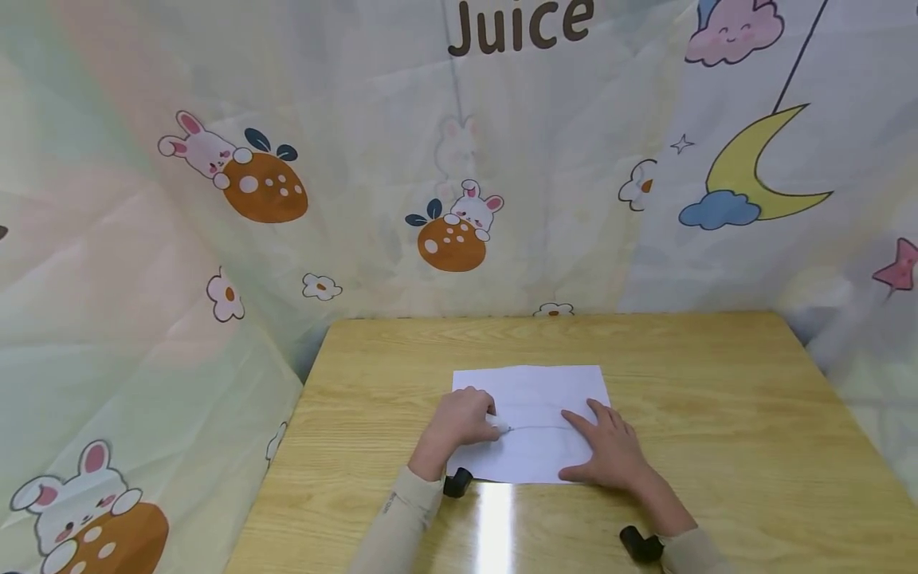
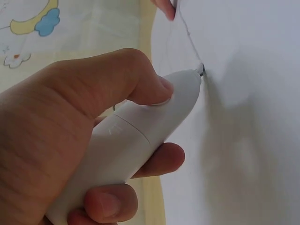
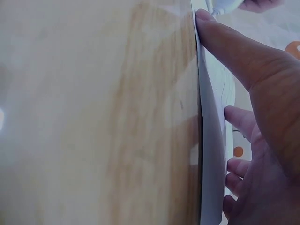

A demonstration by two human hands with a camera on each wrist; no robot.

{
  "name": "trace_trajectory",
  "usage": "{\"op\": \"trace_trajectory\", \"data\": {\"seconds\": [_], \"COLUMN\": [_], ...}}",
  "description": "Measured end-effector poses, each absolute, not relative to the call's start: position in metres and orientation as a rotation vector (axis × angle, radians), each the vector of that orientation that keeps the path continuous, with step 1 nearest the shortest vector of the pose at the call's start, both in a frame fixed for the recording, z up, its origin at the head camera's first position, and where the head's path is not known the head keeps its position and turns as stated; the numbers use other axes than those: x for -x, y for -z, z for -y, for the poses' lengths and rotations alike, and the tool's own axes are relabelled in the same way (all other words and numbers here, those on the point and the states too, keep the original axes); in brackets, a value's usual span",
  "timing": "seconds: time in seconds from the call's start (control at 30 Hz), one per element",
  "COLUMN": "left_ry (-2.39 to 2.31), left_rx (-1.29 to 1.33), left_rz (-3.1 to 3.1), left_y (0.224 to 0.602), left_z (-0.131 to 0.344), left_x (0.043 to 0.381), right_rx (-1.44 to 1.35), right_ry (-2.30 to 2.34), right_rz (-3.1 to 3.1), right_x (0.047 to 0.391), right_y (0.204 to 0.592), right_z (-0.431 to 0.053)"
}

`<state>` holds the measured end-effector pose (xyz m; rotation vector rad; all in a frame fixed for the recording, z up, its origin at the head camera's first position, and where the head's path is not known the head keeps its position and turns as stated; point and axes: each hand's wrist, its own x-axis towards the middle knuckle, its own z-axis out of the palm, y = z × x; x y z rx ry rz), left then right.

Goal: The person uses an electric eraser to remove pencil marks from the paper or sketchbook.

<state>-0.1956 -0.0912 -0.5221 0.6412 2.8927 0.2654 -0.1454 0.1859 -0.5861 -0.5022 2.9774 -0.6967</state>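
Observation:
A sheet of white paper (image 1: pixel 534 391) lies on the wooden table, with a thin grey line (image 1: pixel 541 427) across its middle. My left hand (image 1: pixel 462 418) grips a thick white pen-shaped tool (image 2: pixel 136 129), thumb along its upper side and fingers curled under it. The tool's small tip (image 2: pixel 200 69) meets the paper at the left end of the line. On the paper's right part rests my right hand (image 1: pixel 610 446), fingers spread and thumb at the near edge. Close up in the right wrist view, the paper's edge (image 3: pixel 213 154) bulges slightly beside that hand.
The wooden table (image 1: pixel 387 359) extends around the paper on all sides. Behind and beside it hangs a printed cloth (image 1: pixel 373 175) with rabbits and a moon. Black wrist-camera mounts (image 1: pixel 457 482) sit at both cuffs, and a bright reflection crosses the near tabletop.

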Motion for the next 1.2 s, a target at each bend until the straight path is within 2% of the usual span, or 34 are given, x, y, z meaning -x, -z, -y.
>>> {"op": "trace_trajectory", "data": {"seconds": [0.13,0.33,0.5,0.73,0.9,1.2], "left_ry": [-0.301,-0.252,-0.300,-0.256,-0.245,-0.261], "left_rx": [-0.677,-0.587,-0.665,-0.595,-0.641,-0.562], "left_rz": [-2.883,-2.905,-2.910,-2.929,-2.939,-2.919], "left_y": [0.521,0.522,0.523,0.518,0.517,0.524], "left_z": [0.090,0.095,0.090,0.087,0.081,0.087], "left_x": [0.198,0.199,0.202,0.203,0.205,0.194], "right_rx": [0.508,0.502,0.497,0.523,0.511,0.528], "right_ry": [0.706,0.698,0.708,0.719,0.708,0.703], "right_rz": [-2.971,-2.964,-2.969,-2.970,-2.974,-2.964], "right_x": [0.147,0.148,0.149,0.151,0.152,0.145], "right_y": [0.585,0.584,0.581,0.578,0.577,0.580], "right_z": [-0.184,-0.185,-0.184,-0.185,-0.186,-0.186]}}
